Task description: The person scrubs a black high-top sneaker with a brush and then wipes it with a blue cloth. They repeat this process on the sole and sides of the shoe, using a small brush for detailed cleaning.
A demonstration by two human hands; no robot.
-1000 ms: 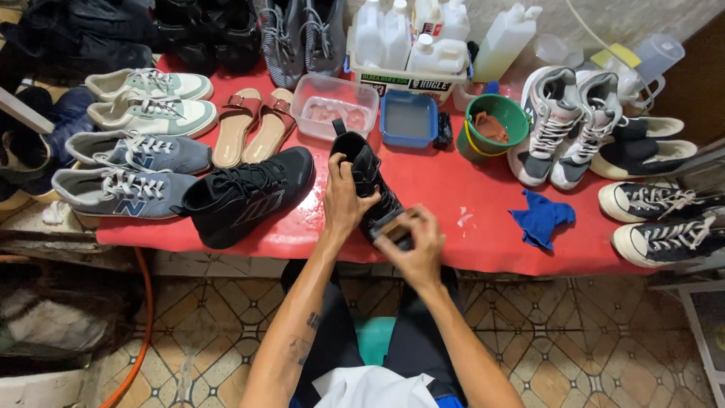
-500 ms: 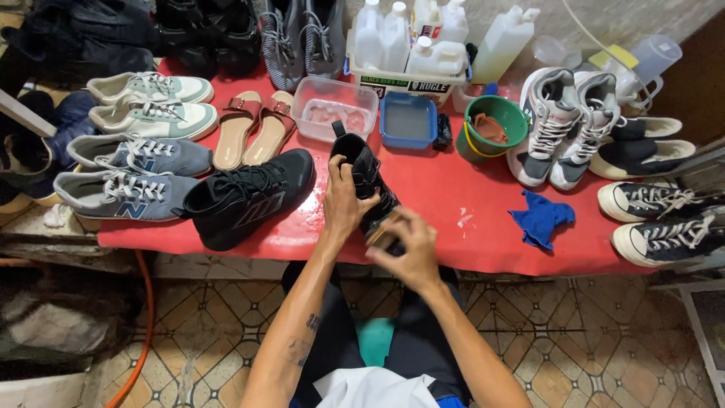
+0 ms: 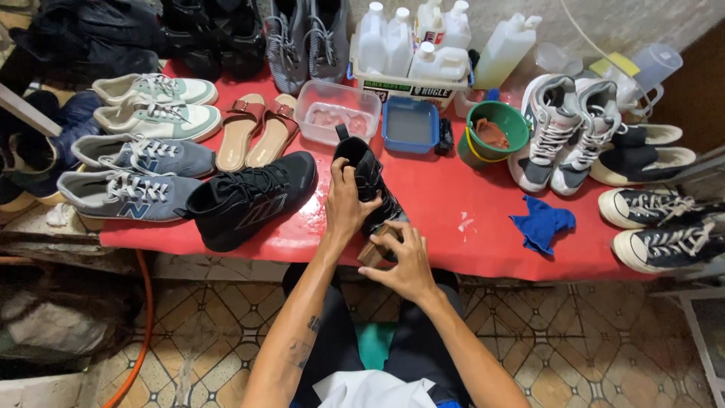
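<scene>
Left hand [image 3: 346, 202]: grips black shoe [image 3: 368, 181], tilted over red table [image 3: 453, 196].
Right hand [image 3: 404, 261]: clasps wooden brush [image 3: 375, 249] at toe.
Technique: steady shoe, short firm strokes.

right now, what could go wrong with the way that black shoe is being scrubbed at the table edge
The black shoe is held by the left hand alone at the red table edge, so it might slip to the floor. The brush in the right hand could flick dirty water onto the other black shoe beside it.
</scene>
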